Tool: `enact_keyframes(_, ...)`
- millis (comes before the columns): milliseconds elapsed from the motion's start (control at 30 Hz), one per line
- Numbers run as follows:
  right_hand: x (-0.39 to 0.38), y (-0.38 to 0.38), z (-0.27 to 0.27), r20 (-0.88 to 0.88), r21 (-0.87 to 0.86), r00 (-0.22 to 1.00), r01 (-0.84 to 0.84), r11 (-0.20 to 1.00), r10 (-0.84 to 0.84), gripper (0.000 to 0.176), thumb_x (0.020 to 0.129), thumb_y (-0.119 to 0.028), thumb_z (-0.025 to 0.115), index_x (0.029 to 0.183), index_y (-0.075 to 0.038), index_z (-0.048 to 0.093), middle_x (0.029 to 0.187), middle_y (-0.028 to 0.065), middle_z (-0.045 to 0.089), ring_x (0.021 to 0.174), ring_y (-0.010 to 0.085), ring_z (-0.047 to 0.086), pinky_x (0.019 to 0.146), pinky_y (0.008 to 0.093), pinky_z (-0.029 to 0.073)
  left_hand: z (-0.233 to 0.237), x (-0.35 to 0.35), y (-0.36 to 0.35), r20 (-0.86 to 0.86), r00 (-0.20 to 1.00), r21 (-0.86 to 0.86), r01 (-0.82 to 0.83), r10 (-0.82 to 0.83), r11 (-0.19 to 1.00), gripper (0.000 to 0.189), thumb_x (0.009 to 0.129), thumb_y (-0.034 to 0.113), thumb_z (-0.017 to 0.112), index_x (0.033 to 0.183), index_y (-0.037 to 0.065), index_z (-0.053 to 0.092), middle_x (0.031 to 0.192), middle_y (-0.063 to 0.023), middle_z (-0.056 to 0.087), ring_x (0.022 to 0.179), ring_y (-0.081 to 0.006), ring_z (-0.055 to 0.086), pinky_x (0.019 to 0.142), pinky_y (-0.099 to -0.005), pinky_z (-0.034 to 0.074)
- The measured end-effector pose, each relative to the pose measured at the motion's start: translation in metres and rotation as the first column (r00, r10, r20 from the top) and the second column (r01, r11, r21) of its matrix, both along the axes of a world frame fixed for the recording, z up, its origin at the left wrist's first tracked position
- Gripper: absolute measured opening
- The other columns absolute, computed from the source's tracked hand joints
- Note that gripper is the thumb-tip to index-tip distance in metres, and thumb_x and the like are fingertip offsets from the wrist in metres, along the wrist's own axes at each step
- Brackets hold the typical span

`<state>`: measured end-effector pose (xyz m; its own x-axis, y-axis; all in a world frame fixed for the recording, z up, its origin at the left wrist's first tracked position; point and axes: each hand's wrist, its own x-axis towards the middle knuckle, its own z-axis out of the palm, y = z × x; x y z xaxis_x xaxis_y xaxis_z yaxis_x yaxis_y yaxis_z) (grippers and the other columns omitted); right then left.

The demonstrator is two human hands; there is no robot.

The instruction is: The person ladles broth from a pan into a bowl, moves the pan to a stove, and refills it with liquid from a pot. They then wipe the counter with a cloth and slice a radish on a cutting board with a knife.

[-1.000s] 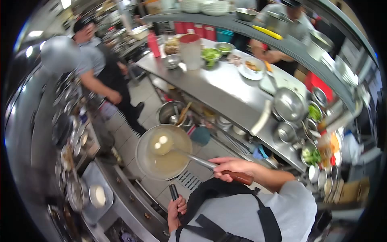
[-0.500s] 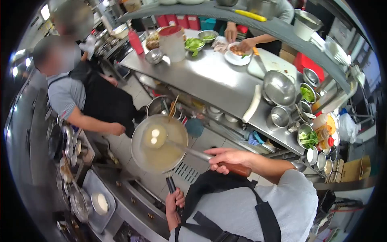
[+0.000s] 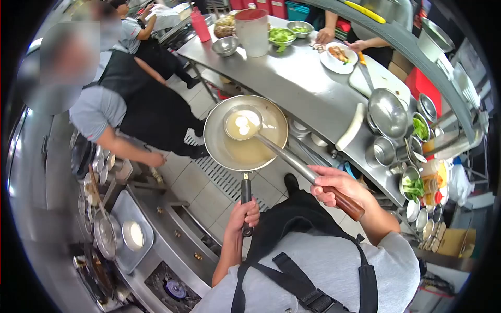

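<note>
My left hand (image 3: pixel 243 215) is closed round the black handle of a frying pan (image 3: pixel 211 148), which is held up over the tiled floor. Cloudy yellowish liquid lies in the pan. A ladle (image 3: pixel 288 157) with a metal shaft and brown wooden end is gripped in my right hand (image 3: pixel 338 185). Its round bowl (image 3: pixel 229 125) rests in or just above the pan's liquid, and bright white spots show inside it; whether they are food or reflections I cannot tell.
Beside me on the left stands a person (image 3: pixel 112 104) with one arm over the stove (image 3: pixel 156 250). Across the steel counter (image 3: pixel 292 78), another person's hands touch a white plate (image 3: pixel 334 63). A strainer (image 3: pixel 388 112), a long white vegetable (image 3: pixel 351 127) and several bowls line the counter's right part.
The pan and ladle have moved up and right in view, with both my hands also shifted right. The pan handle now shows fully. The person at left has shifted, and another worker shows behind.
</note>
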<state>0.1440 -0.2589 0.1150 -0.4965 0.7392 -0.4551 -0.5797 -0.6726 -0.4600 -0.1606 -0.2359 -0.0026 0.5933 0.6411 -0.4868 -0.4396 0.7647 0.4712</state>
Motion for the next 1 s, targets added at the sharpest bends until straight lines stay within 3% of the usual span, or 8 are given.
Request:
enact_keyframes(333,0.062,0.020,0.035,0.150,-0.016,0.966,0.214,0.977,-0.209,0.049,0.090,-0.007,0.050,0.136,-0.007,0.032,0.078,0.0084,0.049,0.051,0.0078,0.042,0.042,0.0205,0.037,0.002,0.081,0.067,0.161,0.983,0.024,0.090,-0.093,0.996,0.009,0.092,0.014,0.049,0.085,0.008,0.045,0.058,0.0042,0.035,0.041,-0.0028,0.034,0.035,-0.0195,0.030)
enact_keyframes(633,0.151,0.067,0.035,0.057,0.033,0.974,0.217,0.976,-0.219,0.052,0.091,-0.010,0.052,0.137,-0.005,0.028,0.077,0.0060,0.048,0.055,0.0099,0.045,0.044,0.0218,0.038,0.015,0.161,0.123,0.112,0.987,0.034,0.112,-0.115,0.993,0.009,0.091,0.013,0.049,0.086,0.008,0.045,0.060,0.0038,0.035,0.042,-0.0032,0.034,0.036,-0.0202,0.031)
enact_keyframes(1000,0.215,0.117,0.058,0.073,0.012,0.977,0.201,0.980,-0.201,0.050,0.090,-0.009,0.050,0.136,-0.005,0.032,0.078,0.0060,0.048,0.053,0.0078,0.043,0.042,0.0208,0.038,0.024,0.223,0.173,0.068,0.995,0.067,0.063,-0.068,0.996,0.010,0.091,0.013,0.050,0.086,0.010,0.043,0.061,0.0043,0.035,0.043,-0.0032,0.034,0.037,-0.0195,0.030)
